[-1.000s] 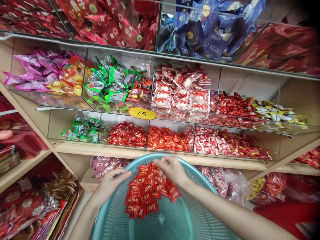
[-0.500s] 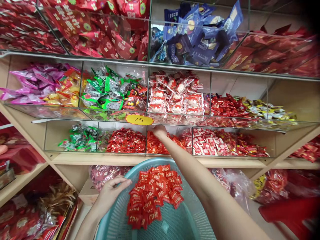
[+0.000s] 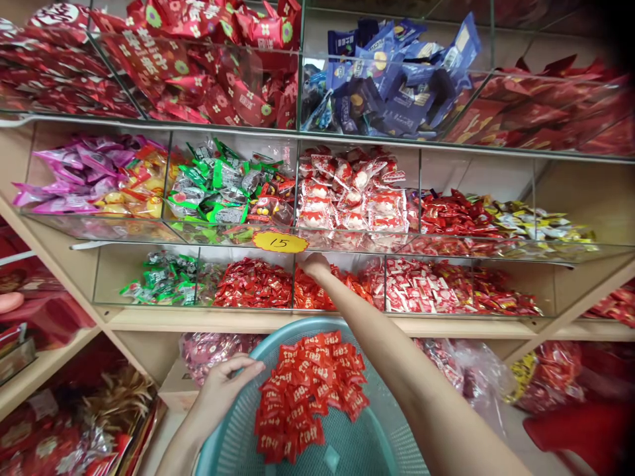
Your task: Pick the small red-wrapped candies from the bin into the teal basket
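A teal plastic basket stands below the shelves, with a pile of small red wrapped candies inside. My left hand grips its left rim, thumb over the edge and fingers on the outer side. My right arm stretches across the basket, and my right hand is in the lowest row of bins, at the compartment of red wrapped candies. Its fingers point away from me and are mostly hidden, so what they hold does not show. A yellow price tag marked 15 hangs just left of that hand.
Clear dividers split the shelves into bins. Green-wrapped sweets lie at lower left, pink-and-white candies at lower right. Above are red-and-white packets and blue packets. The wooden shelf edge runs behind the basket; bagged sweets lie beneath.
The whole view has shifted slightly, so shelves and basket appear a little lower. My right hand stays in the red candy bin and my left hand on the basket rim.
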### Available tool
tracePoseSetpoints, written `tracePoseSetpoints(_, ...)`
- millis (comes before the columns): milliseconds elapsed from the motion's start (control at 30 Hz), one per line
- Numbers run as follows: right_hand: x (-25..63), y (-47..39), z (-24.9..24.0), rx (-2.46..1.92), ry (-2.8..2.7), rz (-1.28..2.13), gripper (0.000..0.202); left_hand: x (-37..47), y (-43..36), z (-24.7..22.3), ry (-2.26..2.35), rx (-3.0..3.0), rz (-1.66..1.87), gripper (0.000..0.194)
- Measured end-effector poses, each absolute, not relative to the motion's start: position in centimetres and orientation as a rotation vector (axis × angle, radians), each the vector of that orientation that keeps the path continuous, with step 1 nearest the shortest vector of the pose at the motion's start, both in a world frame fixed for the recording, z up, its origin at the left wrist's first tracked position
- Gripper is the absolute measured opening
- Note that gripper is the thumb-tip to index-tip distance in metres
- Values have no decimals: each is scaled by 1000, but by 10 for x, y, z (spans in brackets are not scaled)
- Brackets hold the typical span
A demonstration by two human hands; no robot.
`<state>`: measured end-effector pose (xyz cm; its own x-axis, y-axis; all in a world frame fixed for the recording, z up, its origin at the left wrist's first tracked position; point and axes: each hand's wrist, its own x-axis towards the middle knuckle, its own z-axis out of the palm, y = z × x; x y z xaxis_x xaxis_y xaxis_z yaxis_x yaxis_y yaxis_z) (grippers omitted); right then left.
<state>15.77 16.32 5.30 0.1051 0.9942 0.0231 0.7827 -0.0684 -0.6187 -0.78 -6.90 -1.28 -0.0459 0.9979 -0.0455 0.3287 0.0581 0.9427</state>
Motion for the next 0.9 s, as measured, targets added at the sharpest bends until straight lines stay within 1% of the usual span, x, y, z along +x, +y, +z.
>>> tracePoseSetpoints(67,160,160,51,-1882,-1722,588,29,-7,-70,-11,1508,1389,1017,27)
tracePoseSetpoints(167,165,155,46,-1811,-1706,612,26,-6,-71,-9,1504,1383,1000,28)
tracePoseSetpoints(367,183,137,44,-1539,-1645,694,22,-6,-73,-10,1498,1367,1015,26)
tracePoseSetpoints(600,221,74,53,-1232,-1574,844,27,-2,-74,-3,1498,1353,1056,27)
tracePoseSetpoints(700,238,30,50,-1091,-1505,1046,23,0,-76,0,1496,1336,1041,25)
tracePoseSetpoints(900,250,-45,18,-1239,-1368,1555,22,0,-75,-1,1484,1293,1017,27)
